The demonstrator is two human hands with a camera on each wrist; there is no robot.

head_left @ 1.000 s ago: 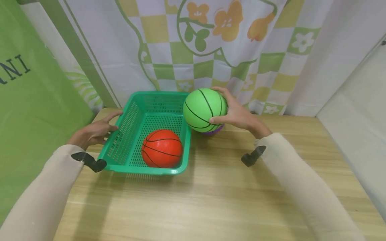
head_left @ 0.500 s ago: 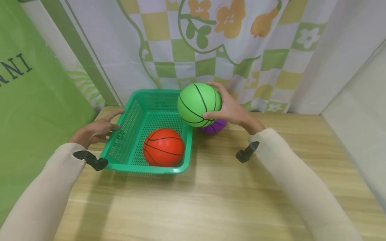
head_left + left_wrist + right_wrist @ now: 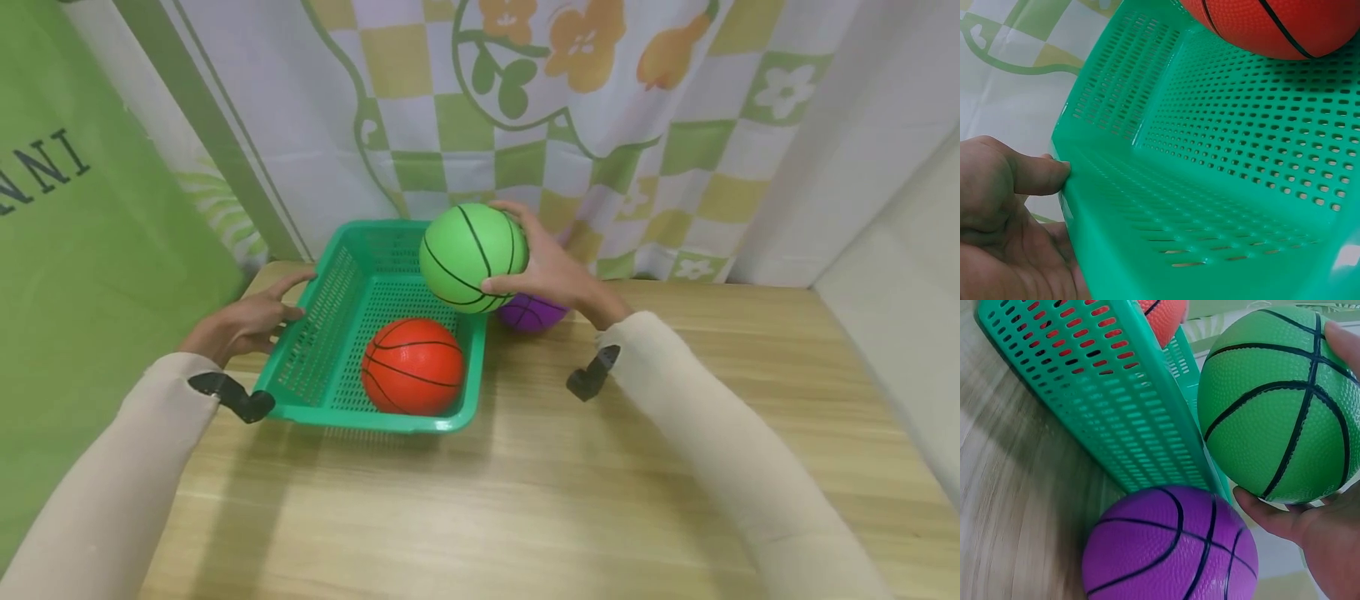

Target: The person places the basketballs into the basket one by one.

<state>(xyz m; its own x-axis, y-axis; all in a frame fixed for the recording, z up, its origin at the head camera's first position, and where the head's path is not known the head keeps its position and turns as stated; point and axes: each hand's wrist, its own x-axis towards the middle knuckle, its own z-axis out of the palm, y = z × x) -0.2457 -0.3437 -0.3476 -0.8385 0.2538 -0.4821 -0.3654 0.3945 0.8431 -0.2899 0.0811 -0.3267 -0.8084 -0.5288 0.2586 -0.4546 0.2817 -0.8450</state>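
My right hand [image 3: 553,268] grips a light green toy basketball [image 3: 471,254], thumb on its near side and fingers behind. In the head view the ball overlaps the back right corner of a green plastic basket [image 3: 375,419]. At the basket's left side my left hand [image 3: 251,323] holds the rim; in the left wrist view the thumb [image 3: 1041,175] lies at the rim's edge and the other fingers are partly hidden behind the wall. A red basketball [image 3: 412,367] sits inside, at the front right.
A purple basketball [image 3: 1172,550] rests on the wooden table [image 3: 600,483] against the basket's outer right side, below the green ball. A patterned curtain [image 3: 525,167] hangs behind the table, with a green cloth [image 3: 90,250] on the left and a pale wall [image 3: 900,233] on the right.
My right hand has carried the green basketball leftward from above the purple ball to over the basket's edge, uncovering more of the purple ball. My left hand keeps its place on the rim.
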